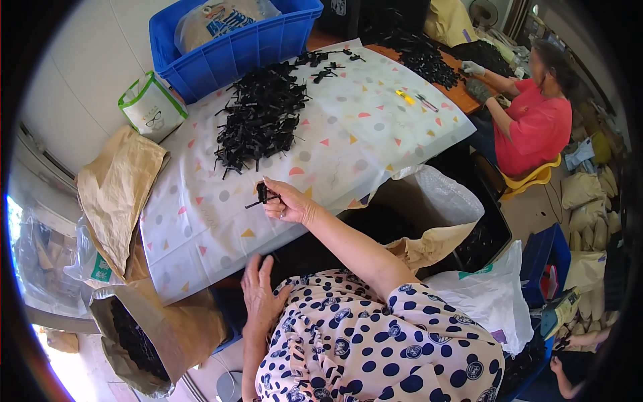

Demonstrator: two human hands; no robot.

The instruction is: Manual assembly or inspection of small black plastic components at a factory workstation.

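Note:
My right hand (288, 202) reaches over the table and pinches a small black plastic part (262, 193) with thin prongs sticking out. Beyond it, a heap of similar black plastic parts (258, 120) lies on the patterned white tablecloth (321, 167). My left hand (262, 291) is low, beside the table's near edge and close to my spotted shirt. Its fingers are stretched out and hold nothing.
A blue crate (234, 60) with a plastic bag inside stands at the back left. Open paper sacks (107, 301) (429, 248) flank me. A yellow tool (404, 97) lies at the right. A gloved co-worker (536, 114) in red sits at another table with black parts.

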